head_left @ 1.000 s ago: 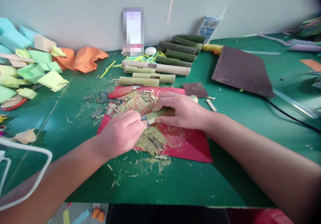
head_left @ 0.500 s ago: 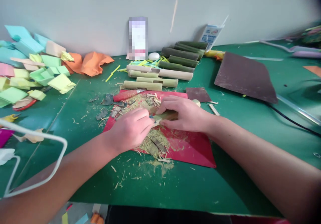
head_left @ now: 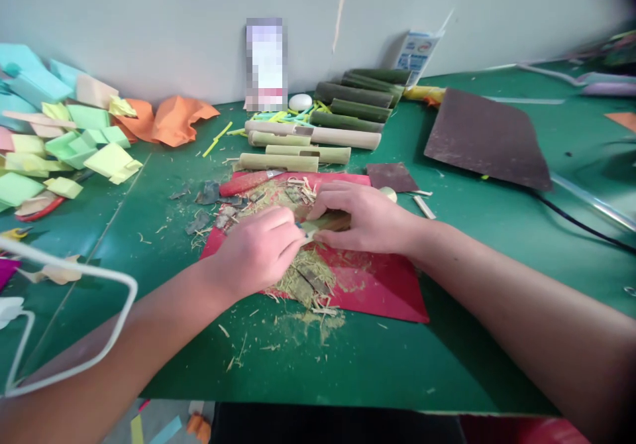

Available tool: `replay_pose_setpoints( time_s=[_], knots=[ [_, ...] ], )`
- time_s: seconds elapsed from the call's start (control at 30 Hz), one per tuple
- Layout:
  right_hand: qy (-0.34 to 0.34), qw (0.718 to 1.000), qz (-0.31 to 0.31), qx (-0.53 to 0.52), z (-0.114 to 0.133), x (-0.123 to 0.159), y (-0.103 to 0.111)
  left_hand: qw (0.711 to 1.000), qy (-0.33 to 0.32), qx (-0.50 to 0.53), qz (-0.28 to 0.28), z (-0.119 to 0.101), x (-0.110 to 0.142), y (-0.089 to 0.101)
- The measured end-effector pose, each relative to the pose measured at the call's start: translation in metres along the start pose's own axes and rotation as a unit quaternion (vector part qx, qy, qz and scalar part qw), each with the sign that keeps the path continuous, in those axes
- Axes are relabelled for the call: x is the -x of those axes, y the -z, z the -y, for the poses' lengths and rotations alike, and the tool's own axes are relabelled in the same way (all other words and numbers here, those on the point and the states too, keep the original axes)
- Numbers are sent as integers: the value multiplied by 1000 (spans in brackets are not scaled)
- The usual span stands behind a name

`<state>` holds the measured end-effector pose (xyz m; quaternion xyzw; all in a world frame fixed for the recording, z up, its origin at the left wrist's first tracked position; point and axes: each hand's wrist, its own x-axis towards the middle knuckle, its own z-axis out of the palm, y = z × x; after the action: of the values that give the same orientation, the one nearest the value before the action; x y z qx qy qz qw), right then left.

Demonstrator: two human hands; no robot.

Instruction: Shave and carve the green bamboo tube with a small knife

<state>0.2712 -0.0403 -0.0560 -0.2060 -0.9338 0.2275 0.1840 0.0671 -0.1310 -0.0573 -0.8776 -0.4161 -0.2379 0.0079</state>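
Observation:
My right hand (head_left: 355,217) is closed around a short, pale green bamboo piece (head_left: 332,221), which lies low over the red mat (head_left: 387,298). Fingers and thumb grip it from both sides, hiding much of its length. My left hand (head_left: 261,248) is closed at the bamboo's left end. A dark blue-grey edge (head_left: 299,227) peeks out at its fingertips, looking like a small folded bit of sandpaper; the rest is covered. Beneath both hands the mat carries bamboo shavings (head_left: 305,272), fine dust and dark worn scraps. A red-handled knife (head_left: 248,183) rests along the mat's back edge.
Behind the mat lie several cut bamboo tubes (head_left: 308,157), pale ones in front, dark green ones (head_left: 360,108) behind. A brown sheet (head_left: 487,139) lies right. Folded coloured papers (head_left: 69,132) pile up left. A white wire frame (head_left: 124,318) stands near my left forearm.
My left hand has shifted slightly right along the bamboo, closer to my right hand, covering more of the dark piece. My right hand keeps its grip. The camera view has swayed a little.

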Motion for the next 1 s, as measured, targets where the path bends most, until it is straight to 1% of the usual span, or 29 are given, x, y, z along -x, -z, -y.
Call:
replay_pose_setpoints(
  time_s=[0.07,0.13,0.3,0.4,0.47,0.6,0.7,0.8,0.87,0.93,1.0],
  knots=[
    [-9,1000,0,1,1,0,0,1000,-10,3,4,-1,-2,-1],
    [-8,1000,-1,0,2,0,0,1000,-3,7,9,-1,-2,-1],
    [-2,1000,-5,-9,1,-1,0,1000,1,2,0,1,-1,-1],
    [-10,1000,0,-9,0,-1,0,1000,11,28,2,2,3,0],
    [-6,1000,3,-10,0,-1,0,999,22,43,-8,3,4,0],
    [-4,1000,2,-8,-1,-1,0,999,19,42,-12,6,1,-2],
    [-9,1000,6,-11,0,-1,1,997,28,70,-10,6,4,0],
    [-11,1000,3,-17,0,0,1,995,44,92,-23,6,7,1],
    [-8,1000,-2,-17,0,0,0,993,50,100,-27,6,4,0],
    [-5,1000,-3,-15,0,-1,0,989,71,126,-25,7,-1,-1],
    [-4,1000,1,-19,-1,-2,0,973,143,177,-43,7,-4,-1]
  ],
)
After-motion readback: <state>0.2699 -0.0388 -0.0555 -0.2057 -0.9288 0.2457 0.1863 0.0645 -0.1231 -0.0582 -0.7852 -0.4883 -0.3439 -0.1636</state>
